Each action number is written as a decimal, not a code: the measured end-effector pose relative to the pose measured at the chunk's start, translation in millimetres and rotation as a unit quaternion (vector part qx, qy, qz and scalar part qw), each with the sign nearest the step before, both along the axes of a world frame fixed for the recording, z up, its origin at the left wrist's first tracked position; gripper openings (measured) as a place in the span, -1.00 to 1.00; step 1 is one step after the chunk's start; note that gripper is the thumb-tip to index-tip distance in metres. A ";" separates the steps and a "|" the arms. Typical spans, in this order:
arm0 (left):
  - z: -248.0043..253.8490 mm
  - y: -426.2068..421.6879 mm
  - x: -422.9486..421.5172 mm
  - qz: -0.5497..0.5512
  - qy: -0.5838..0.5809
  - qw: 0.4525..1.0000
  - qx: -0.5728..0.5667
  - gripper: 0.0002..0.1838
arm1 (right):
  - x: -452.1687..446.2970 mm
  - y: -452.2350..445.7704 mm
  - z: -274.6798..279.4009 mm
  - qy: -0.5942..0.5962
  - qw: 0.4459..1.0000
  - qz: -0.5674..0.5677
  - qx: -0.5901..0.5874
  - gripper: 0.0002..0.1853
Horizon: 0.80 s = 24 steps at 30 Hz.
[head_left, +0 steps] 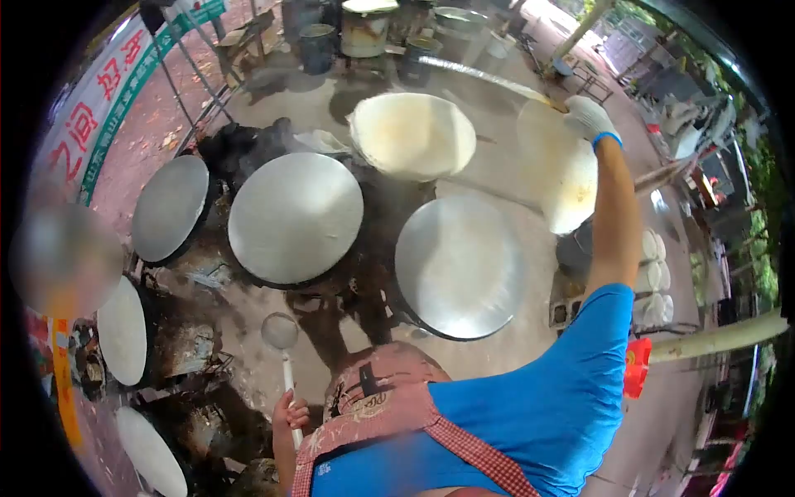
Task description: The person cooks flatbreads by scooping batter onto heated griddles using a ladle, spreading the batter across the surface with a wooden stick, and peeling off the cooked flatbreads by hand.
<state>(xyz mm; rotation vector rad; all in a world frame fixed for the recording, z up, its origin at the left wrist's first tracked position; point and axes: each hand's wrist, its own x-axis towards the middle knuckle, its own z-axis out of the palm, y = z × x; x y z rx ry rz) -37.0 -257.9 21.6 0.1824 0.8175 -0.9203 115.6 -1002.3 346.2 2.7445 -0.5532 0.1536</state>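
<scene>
My left hand [291, 412] is closed around the white handle of a ladle [281, 331], its round grey bowl pointing away from me. My right hand [590, 118], in a white knitted glove, is stretched far out to the right. A large thin pancake [571, 178] hangs down beside and below the glove. Out of the same fist a long, thin, pale-coated scraper [489, 76] points left. Nearest in front lies a round griddle [460, 265] with a pale, shiny surface. Beyond it, a stack of thin pancakes [412, 137] rests on a round support.
A second griddle [296, 217] carries a pale layer; another griddle [171, 209] stands left of it. Two more griddles [122, 331] line the lower left, near a blurred person. Buckets [364, 29] stand at the back. White containers [654, 277] are stacked at right.
</scene>
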 end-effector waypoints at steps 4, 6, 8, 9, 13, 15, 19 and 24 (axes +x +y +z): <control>8.4 1.0 1.0 -0.005 0.005 1.000 0.001 -0.72 | 86.4 54.6 -15.7 0.027 0.999 0.040 -0.006 -0.70; 4.9 2.4 3.8 -0.011 0.004 1.000 0.006 -0.60 | 144.6 29.4 -35.6 -0.046 0.996 0.079 0.015 -0.68; -2.0 9.7 4.7 0.005 -0.002 1.000 -0.001 -0.60 | 156.3 48.4 -1.7 -0.096 0.989 0.035 0.112 -0.68; -3.3 13.1 4.4 0.011 -0.002 1.000 -0.002 -0.60 | 161.0 56.1 7.6 -0.115 0.980 0.010 0.163 -0.67; -5.5 24.4 -1.8 0.083 0.004 0.995 -0.048 -0.66 | 145.0 14.8 -7.7 -0.286 0.799 -0.073 0.524 -0.88; -17.1 31.4 -6.7 0.096 0.022 0.990 -0.104 -0.65 | 136.8 3.9 -50.9 -0.321 0.704 -0.109 0.625 -0.81; 32.9 -1.2 -2.1 0.124 -0.004 0.991 0.047 -0.73 | 147.9 -8.0 -185.0 -0.464 0.469 -0.097 0.745 -0.80; 44.9 -10.7 -14.9 0.152 0.012 0.985 0.079 -0.70 | 148.5 21.2 -317.3 -0.544 0.412 -0.196 0.704 -0.76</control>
